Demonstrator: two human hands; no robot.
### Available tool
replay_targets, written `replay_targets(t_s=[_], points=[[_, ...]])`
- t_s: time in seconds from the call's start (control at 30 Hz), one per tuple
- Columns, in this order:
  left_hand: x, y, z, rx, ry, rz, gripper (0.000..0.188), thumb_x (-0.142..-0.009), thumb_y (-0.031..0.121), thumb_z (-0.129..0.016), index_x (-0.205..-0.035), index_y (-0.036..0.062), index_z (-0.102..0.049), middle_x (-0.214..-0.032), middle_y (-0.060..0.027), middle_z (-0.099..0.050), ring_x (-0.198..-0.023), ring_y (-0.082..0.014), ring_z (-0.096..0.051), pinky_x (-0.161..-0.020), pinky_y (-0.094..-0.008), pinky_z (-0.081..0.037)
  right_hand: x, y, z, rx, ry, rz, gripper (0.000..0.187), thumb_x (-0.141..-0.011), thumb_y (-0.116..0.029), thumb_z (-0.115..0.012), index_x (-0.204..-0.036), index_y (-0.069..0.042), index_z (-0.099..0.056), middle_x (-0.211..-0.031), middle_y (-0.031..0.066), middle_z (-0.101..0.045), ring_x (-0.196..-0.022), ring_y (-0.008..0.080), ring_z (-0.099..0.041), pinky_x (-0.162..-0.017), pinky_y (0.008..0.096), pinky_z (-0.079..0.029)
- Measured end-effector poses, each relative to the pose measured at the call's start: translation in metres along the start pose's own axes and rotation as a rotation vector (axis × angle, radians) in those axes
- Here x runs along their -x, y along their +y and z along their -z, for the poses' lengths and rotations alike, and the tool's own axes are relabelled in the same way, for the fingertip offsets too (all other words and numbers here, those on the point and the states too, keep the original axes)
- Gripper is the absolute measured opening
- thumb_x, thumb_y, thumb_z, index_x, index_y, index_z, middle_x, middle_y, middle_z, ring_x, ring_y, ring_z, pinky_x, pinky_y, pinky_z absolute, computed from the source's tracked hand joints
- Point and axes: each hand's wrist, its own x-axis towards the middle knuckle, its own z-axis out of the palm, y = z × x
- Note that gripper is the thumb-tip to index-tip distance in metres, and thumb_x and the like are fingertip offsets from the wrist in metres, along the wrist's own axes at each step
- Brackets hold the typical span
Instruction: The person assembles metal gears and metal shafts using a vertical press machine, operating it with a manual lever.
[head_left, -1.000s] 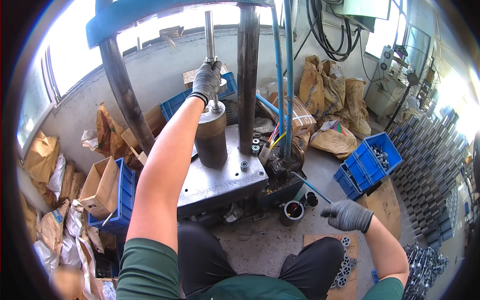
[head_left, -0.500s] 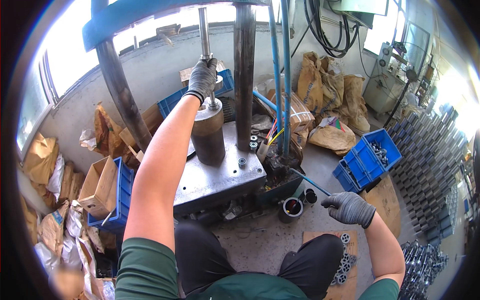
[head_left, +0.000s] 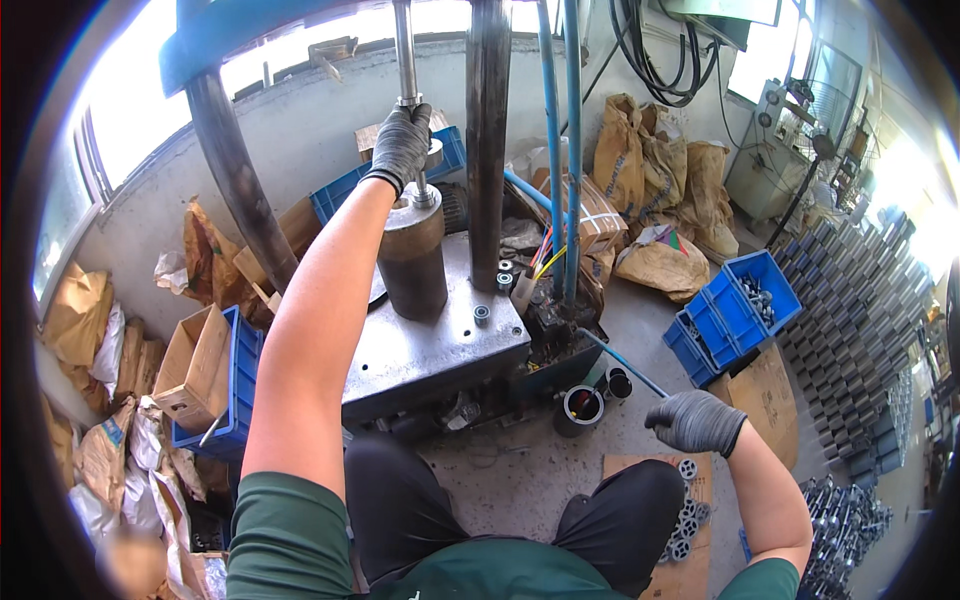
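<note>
My left hand (head_left: 402, 148), in a grey knit glove, is raised and closed round a shiny metal rod (head_left: 421, 187), just under the ram (head_left: 405, 50) of a floor press. The rod stands upright in the top of a thick steel cylinder (head_left: 413, 268), which rests on the press's metal bed (head_left: 430, 350). My fingers partly hide where rod and ram meet. At the right my gloved right hand (head_left: 695, 422) is curled round the end of a thin blue lever (head_left: 625, 360), which slopes down from the press's side. Small round metal parts (head_left: 482, 316) stand on the bed.
Dark press columns (head_left: 488, 150) rise beside my left arm. Two black cups (head_left: 580, 410) stand on the floor below the lever. Blue crates (head_left: 740, 310) with metal parts, stacked grey tubes (head_left: 850, 320) and spoked metal discs (head_left: 687, 520) on cardboard lie rightward; boxes and sacks (head_left: 108, 450) crowd the left.
The lever's end and my right hand have dropped slightly. My left hand stays on the rod, a little higher in the picture; the whole view has shifted slightly.
</note>
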Motion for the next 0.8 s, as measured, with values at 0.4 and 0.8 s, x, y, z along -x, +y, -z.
replay_targets(t_s=[0.4, 0.8], points=[[-0.007, -0.009, -0.008, 0.000, 0.014, -0.004, 0.033, -0.106, 0.037, -0.056, -0.113, 0.0051, -0.062, -0.072, -0.0070, -0.062, -0.065, -0.0196, -0.063, -0.062, -0.0389, -0.052, 0.004, 0.007, 0.002, -0.161, 0.306, 0.101, 0.019, -0.089, -0.016, -0.066, -0.104, -0.008, -0.074, -0.095, 0.0154, -0.072, -0.090, 0.0355, -0.070, -0.083, 0.0420, -0.057], [-0.011, -0.014, -0.009, -0.004, 0.018, -0.015, 0.036, -0.106, 0.040, -0.054, -0.111, 0.0057, -0.063, -0.074, -0.0072, -0.064, -0.066, -0.0204, -0.065, -0.065, -0.0386, -0.053, -0.099, 0.050, 0.144, -0.067, 1.379, -0.057, 0.020, -0.095, -0.014, -0.067, -0.109, 0.000, -0.069, -0.096, 0.0214, -0.071, -0.090, 0.0382, -0.070, -0.080, 0.0436, -0.056]])
